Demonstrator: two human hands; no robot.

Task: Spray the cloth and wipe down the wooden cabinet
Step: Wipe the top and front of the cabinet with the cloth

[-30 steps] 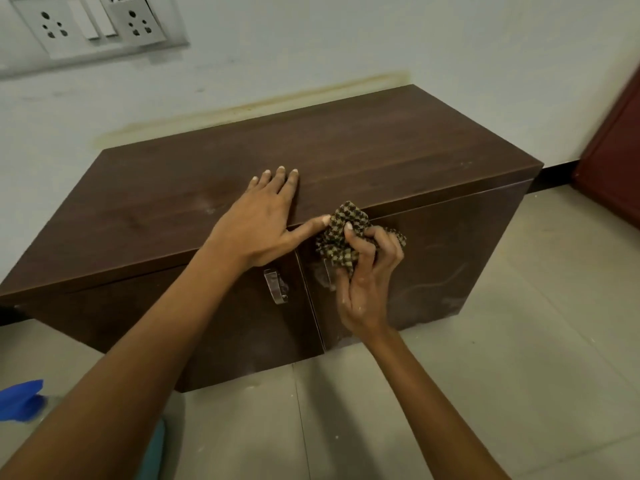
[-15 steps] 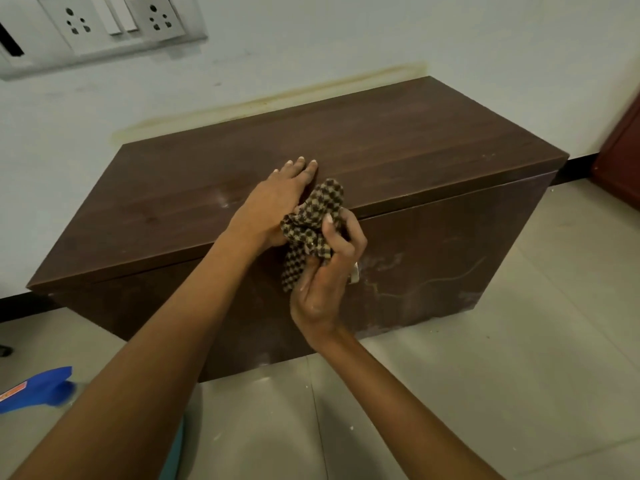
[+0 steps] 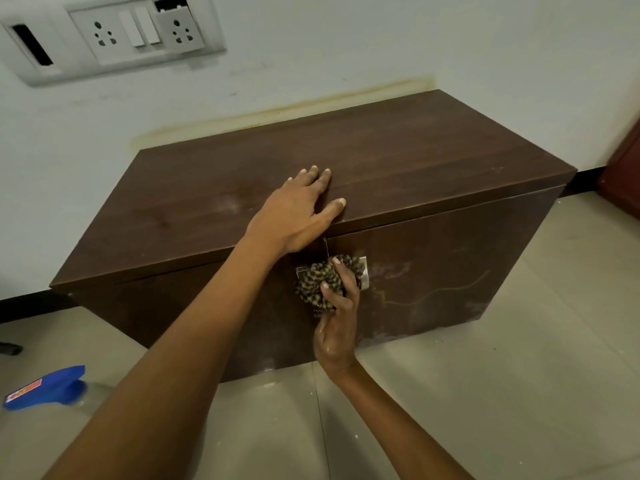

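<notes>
A low dark-brown wooden cabinet [image 3: 398,161] stands on the floor against the white wall. My left hand [image 3: 298,211] lies flat on its top near the front edge, fingers spread, holding nothing. My right hand [image 3: 337,317] grips a bunched black-and-tan checked cloth [image 3: 320,282] and presses it on the cabinet front, over the metal door handles [image 3: 363,271] at the seam of the two doors. Pale smears and a wavy streak mark the right door [image 3: 450,289]. The blue head of a spray bottle [image 3: 45,388] shows at the lower left on the floor.
A socket and switch panel [image 3: 138,32] is set in the wall above left. A reddish-brown piece of furniture [image 3: 623,181] stands at the right edge. Grey floor tiles [image 3: 485,393] with white specks spread in front of the cabinet. A small dark object [image 3: 10,348] lies at far left.
My right hand has carried the cloth down from the cabinet's top front edge to the door handles. My left hand has stayed flat on the top. The view has tilted up.
</notes>
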